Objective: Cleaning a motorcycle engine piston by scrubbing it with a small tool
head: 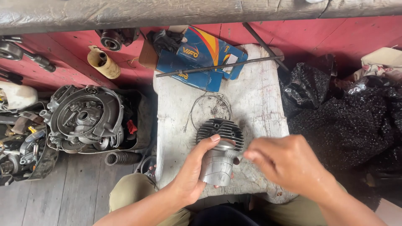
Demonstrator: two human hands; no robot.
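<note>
Left hand gripping finned cylinder, tilting it over white block. Right hand pinching fingers at cylinder's rim, blurred. Wire ring lying behind; engine case sitting left.

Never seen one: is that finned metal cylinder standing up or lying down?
Lying tipped: the finned cylinder rests on the white block, gripped by the left hand.
</note>
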